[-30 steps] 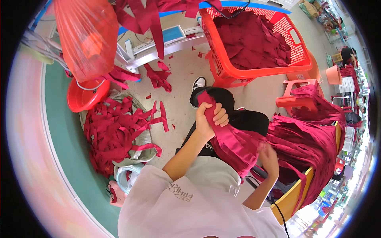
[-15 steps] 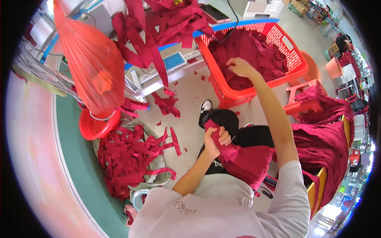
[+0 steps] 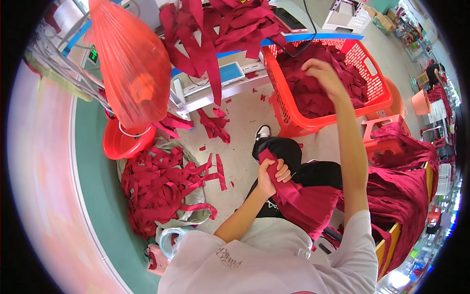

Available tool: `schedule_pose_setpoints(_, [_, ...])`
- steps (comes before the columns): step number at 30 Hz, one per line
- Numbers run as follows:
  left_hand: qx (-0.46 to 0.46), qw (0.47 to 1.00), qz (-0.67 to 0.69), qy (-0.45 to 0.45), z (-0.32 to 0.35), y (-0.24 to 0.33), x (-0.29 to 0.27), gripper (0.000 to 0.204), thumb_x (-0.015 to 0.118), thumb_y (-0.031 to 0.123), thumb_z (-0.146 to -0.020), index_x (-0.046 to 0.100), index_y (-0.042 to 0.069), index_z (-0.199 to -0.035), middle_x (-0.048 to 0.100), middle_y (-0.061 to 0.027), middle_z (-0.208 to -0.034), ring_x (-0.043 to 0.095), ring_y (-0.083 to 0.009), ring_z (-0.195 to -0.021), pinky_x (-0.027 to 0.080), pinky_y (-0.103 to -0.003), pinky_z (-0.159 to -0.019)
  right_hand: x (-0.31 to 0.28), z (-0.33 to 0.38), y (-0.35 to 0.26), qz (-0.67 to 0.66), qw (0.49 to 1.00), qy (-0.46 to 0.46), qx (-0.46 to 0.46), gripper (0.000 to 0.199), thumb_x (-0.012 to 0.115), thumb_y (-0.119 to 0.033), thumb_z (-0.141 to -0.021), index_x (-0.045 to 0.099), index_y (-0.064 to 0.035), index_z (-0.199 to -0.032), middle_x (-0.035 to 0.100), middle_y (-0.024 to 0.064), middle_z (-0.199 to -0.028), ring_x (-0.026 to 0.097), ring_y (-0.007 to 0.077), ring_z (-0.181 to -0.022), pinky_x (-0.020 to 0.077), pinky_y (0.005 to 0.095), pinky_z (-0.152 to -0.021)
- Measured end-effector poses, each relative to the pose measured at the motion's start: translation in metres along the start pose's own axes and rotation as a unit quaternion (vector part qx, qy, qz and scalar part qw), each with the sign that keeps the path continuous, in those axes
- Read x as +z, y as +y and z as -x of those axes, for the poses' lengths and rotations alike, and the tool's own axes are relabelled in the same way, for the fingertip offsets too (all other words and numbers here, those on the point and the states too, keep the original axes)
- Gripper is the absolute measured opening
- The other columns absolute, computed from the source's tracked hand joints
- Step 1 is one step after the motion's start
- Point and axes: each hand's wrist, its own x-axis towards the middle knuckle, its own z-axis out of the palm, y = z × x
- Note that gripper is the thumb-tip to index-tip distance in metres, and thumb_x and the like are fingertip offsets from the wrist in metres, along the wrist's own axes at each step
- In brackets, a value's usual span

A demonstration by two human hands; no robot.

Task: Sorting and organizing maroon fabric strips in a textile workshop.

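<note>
My left hand (image 3: 273, 176) is wrapped round the upper end of a folded bundle of dark red fabric pieces (image 3: 311, 203). The bundle's wide part spreads over my lap toward the right. Above the red plastic basket (image 3: 338, 115) hovers my right hand (image 3: 323, 76), arm stretched forward. Its fingers are loosely bent and apart, and no cloth shows in them. Below it, a heap of dark red cloth pieces (image 3: 323, 90) fills the basket; whether the fingertips touch the heap is hard to tell.
Red strips (image 3: 210, 49) hang off the worktable at the front. A red plastic bag (image 3: 132, 68) hangs at left above a red basin (image 3: 125, 142). Strips heap on a sack (image 3: 156, 191) on the floor. Red cloth (image 3: 396, 196) drapes over a wooden frame at right, near a red stool (image 3: 387, 134).
The view has shifted, so the surroundings sit further right. My right hand has moved slightly farther forward over the basket. My left hand keeps its hold on the bundle.
</note>
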Motion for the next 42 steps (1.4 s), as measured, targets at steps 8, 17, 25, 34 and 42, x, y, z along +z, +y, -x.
schedule_pose_setpoints(8, [-0.003,0.999,-0.037,0.017,-0.001,-0.009,0.003,0.026,0.041,0.030,-0.088,0.043,0.010,-0.072,0.036,0.0007,-0.055,0.038,-0.0137,-0.050,0.036,-0.029,-0.057,0.021,0.127,-0.190,0.048,0.978,0.057,-0.195,0.022,0.055,0.011,-0.086,0.069,0.0021,-0.099,0.069,0.0050,-0.097,0.062,0.0106,-0.093,0.0467,0.0241,-0.085])
schedule_pose_setpoints(17, [0.097,0.983,-0.158,0.019,0.016,-0.031,0.060,0.054,0.035,0.057,-0.094,0.052,0.007,-0.084,0.041,0.0001,-0.058,0.041,-0.0135,-0.053,0.038,-0.029,-0.059,0.062,0.194,-0.187,0.047,0.969,-0.107,-0.216,0.036,0.051,0.014,-0.080,0.069,0.0025,-0.109,0.067,0.0109,-0.101,0.062,0.0194,-0.098,0.0469,0.0283,-0.084])
schedule_pose_setpoints(25, [0.095,0.973,-0.194,0.076,0.037,-0.023,0.077,0.033,0.055,0.033,-0.096,0.057,0.005,-0.113,0.058,-0.0042,-0.095,0.058,-0.0130,-0.083,0.047,-0.026,-0.075,0.110,0.281,-0.029,-0.188,0.957,-0.098,0.197,0.027,0.055,0.006,-0.089,0.064,0.0034,-0.114,0.063,0.0038,-0.106,0.057,0.0056,-0.093,0.0452,0.0195,-0.081])
schedule_pose_setpoints(34, [0.106,0.961,-0.240,0.089,0.028,-0.031,0.062,0.018,0.058,0.023,-0.091,0.057,0.006,-0.089,0.054,-0.0008,-0.084,0.054,-0.0101,-0.078,0.043,-0.024,-0.073,0.118,0.310,-0.020,-0.152,0.966,-0.011,0.211,0.027,0.061,0.003,-0.091,0.059,0.0023,-0.118,0.060,-0.0001,-0.088,0.054,0.0038,-0.082,0.0442,0.0183,-0.075])
schedule_pose_setpoints(42, [0.122,0.982,-0.125,0.077,0.022,-0.028,0.075,0.030,0.044,0.033,-0.081,0.051,0.003,-0.082,0.042,-0.0055,-0.073,0.041,-0.0189,-0.070,0.037,-0.032,-0.070,0.117,0.295,-0.030,-0.004,0.993,-0.031,0.113,0.023,0.056,-0.001,-0.094,0.057,0.0011,-0.117,0.060,0.0026,-0.080,0.051,0.0070,-0.073,0.0428,0.0230,-0.068])
